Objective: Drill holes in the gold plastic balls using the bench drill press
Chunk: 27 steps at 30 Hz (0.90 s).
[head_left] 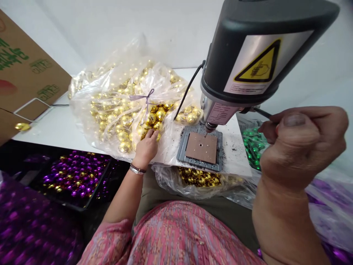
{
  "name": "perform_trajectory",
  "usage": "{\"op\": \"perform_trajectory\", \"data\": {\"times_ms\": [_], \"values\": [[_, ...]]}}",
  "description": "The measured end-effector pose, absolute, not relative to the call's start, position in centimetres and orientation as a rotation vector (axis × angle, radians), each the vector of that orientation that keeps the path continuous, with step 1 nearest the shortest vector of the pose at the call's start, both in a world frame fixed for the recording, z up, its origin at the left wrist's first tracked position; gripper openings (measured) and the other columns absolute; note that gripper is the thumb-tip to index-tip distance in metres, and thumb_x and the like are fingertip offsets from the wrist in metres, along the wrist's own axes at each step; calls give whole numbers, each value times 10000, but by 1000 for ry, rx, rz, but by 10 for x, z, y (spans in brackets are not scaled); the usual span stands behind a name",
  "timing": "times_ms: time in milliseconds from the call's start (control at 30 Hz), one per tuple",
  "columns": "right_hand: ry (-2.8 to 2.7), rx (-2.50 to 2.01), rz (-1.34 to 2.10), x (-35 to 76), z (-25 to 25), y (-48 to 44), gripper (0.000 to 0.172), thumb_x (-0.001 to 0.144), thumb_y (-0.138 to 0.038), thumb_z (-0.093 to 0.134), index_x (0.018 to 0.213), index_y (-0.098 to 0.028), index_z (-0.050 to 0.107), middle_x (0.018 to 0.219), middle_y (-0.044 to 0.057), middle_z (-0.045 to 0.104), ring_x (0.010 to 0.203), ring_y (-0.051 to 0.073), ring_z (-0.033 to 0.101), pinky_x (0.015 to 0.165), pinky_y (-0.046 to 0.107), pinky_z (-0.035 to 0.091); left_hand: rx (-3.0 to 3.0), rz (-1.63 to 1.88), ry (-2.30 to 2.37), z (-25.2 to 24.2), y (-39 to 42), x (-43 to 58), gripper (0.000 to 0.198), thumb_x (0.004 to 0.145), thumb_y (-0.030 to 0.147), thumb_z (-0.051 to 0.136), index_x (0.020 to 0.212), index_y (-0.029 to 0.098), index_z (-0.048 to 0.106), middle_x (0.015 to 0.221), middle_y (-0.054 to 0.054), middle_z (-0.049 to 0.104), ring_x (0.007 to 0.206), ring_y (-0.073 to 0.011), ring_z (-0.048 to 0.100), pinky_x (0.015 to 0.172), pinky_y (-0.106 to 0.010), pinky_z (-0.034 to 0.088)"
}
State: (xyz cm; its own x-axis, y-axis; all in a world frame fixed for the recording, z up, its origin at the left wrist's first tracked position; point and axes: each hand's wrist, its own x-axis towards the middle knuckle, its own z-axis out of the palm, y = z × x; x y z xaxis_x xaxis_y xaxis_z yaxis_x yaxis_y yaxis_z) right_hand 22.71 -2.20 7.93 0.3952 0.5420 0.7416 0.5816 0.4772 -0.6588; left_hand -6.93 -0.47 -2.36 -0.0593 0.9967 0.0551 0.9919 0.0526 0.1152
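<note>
My left hand (pixel 147 148) is at the mouth of a clear plastic bag (pixel 110 88), its bent fingers among shiny gold balls (pixel 160 115). A gold ball shows at its fingertips; part of the grip is hidden. My right hand (pixel 299 145) is closed round the end of the metal lever (pixel 261 112) of a black bench drill press (pixel 248 44). Below its chuck (pixel 211 127) lies a brown square plate (pixel 201 147) with a small hole, on a grey base (pixel 180 156). No ball sits on the plate.
A white table (pixel 55 129) carries the bag, a loose gold ball (pixel 22 127) and dark shavings. A cardboard box (pixel 30 70) stands left. Purple and gold balls (pixel 77 176) fill a black tray below. More gold balls (pixel 200 176) lie in plastic under the front edge; green balls (pixel 253 143) are right.
</note>
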Motion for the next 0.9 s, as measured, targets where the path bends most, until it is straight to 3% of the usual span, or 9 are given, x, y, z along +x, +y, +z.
{"op": "perform_trajectory", "data": {"times_ms": [100, 200, 333, 433, 600, 733, 900], "values": [[-1213, -1148, -28, 227, 76, -22, 396, 892, -543, 496, 791, -170, 581, 615, -35, 442, 600, 89, 510, 592, 262, 362, 2078, 158, 2317, -26, -4, -72, 552, 909, 133, 455, 1448, 222, 528, 1508, -147, 495, 1138, -319, 652, 864, -424, 569], [-1222, -1156, -25, 225, 75, -23, 395, 896, -543, 496, 795, -172, 587, 620, -34, 465, 592, 82, 505, 621, 280, 374, 1975, 425, 2317, -20, -7, -74, 551, 869, 215, 580, 1418, 188, 545, 1383, -161, 591, 1142, -320, 633, 901, -418, 541], [-1223, -1134, -24, 225, 75, -23, 387, 898, -543, 509, 796, -177, 587, 624, -37, 483, 583, 70, 495, 642, 285, 384, 1702, 965, 1904, -9, -19, -67, 602, 792, 344, 713, 1348, 167, 567, 1106, -104, 684, 957, -226, 644, 829, -335, 524], [-1226, -1115, -7, 226, 75, -23, 380, 897, -544, 520, 809, -183, 597, 629, -43, 490, 565, 60, 481, 624, 275, 383, 1374, 1121, 1383, -10, -28, -49, 600, 804, 417, 709, 1338, 191, 555, 988, -51, 673, 782, -143, 614, 688, -261, 488], [-1279, -1088, -3, 227, 75, -25, 360, 919, -525, 510, 846, -191, 620, 672, -39, 534, 585, 59, 508, 587, 257, 393, 831, 1036, 891, -22, -30, -12, 738, 710, 486, 787, 1342, 247, 490, 974, -41, 661, 715, -130, 629, 569, -212, 424], [-1313, -1077, -8, 227, 77, -26, 316, 937, -484, 507, 856, -199, 615, 658, -42, 532, 589, 54, 507, 577, 237, 403, 856, 955, 975, -28, -21, 7, 859, 597, 338, 888, 1354, 257, 488, 962, -12, 640, 711, -106, 609, 545, -177, 404], [-1337, -1059, -33, 226, 80, -26, 286, 954, -479, 478, 859, -234, 590, 652, -56, 537, 594, 52, 517, 572, 216, 421, 1194, 842, 1179, -20, -5, 23, 671, 755, 342, 774, 1359, 187, 526, 861, 2, 638, 640, -91, 567, 522, -183, 423]]}}
